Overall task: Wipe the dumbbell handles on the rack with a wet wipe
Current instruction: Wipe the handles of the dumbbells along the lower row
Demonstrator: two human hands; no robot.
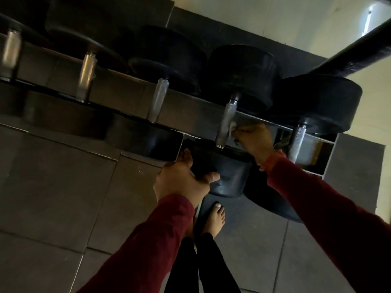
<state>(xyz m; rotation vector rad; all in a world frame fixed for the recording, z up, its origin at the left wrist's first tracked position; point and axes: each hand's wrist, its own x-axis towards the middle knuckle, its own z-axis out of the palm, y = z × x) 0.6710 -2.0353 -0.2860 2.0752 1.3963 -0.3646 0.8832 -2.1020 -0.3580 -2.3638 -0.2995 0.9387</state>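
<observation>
Dumbbell (227,127) on the rack (186,115), second from the right end of the row, lying across the rails with its knurled steel handle (225,123) bare between two black heads. A pale wipe (232,128) touches the right side of the handle, near its lower half. The right hand (255,141) holds the wipe, fingers curled together and clamped on it; only a small crumpled part of the wipe shows past the fingertips. The left hand (183,178) grips the near head (224,176) of the same dumbbell, thumb across its face, fingers wrapped round its left edge and largely hidden. Both arms wear dark red sleeves (317,204). Further dumbbells lie parallel along the rack on both sides, their handles steel, their heads black; those at the far left are blurred. Below the rack, a bare foot (214,218) stands on a dark mat (254,250), beside grey floor tiles (53,187). A black bar (349,56) crosses the upper right corner.
</observation>
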